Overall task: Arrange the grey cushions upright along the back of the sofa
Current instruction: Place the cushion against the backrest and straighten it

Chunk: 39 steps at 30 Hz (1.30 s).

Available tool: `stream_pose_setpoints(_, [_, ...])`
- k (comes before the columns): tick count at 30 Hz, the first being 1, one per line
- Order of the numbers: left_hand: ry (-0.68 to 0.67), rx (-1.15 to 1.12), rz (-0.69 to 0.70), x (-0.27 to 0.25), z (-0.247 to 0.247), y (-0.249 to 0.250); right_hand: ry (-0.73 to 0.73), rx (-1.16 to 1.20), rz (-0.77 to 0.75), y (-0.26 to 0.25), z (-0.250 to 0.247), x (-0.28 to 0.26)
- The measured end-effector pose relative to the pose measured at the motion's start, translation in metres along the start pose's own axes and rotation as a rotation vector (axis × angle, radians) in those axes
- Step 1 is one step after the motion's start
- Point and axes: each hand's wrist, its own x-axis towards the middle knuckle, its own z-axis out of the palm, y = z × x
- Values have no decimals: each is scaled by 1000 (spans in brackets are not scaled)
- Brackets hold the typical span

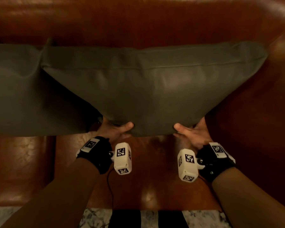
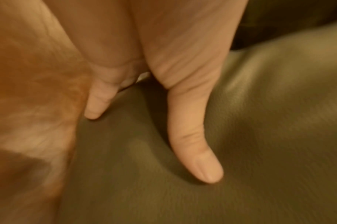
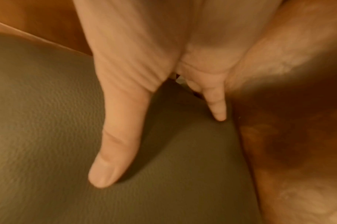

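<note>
brown leather sofa (image 1: 138,18) across the whole view. second grey cushion (image 1: 15,89) propped at left. grey cushion (image 1: 146,83) straight ahead, long axis running left to right, top edge against the backrest. left hand (image 1: 115,129) and right hand (image 1: 191,131) equally near, each grasping a lower corner, thumb on the front face. no readable writing, only square coded markers on the wrist cameras (image 1: 123,157).

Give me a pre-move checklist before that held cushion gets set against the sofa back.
1. Left hand grips the cushion's lower corner, thumb in front: ok.
2. Right hand grips the other lower corner: ok.
3. Cushion upright, top seam level: ok.
4. Cushion touching the sofa back: cannot tell.
5. Second cushion upright beside it on the left: ok.
6. Gap between the two cushions closed: ok, they overlap.
</note>
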Motion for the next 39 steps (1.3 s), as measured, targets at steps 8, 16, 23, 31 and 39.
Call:
stream_pose_setpoints(8, [-36,95,80,-11,44,9,71,-40,-107,1,-37,-9])
stream_pose_setpoints(16, [125,87,521,-58,9,35,247,-103,-331,-30,-23,-32])
stream_pose_setpoints(23, [177,156,651,-35,57,83,330,-180,-433,-76,-5,13])
stream_pose_setpoints(31, [276,166,629,-33,61,89,384,-239,-373,-77,1,28])
stream_pose_setpoints(39, [174,177,558,-43,45,19,309,-191,-402,-68,-14,15])
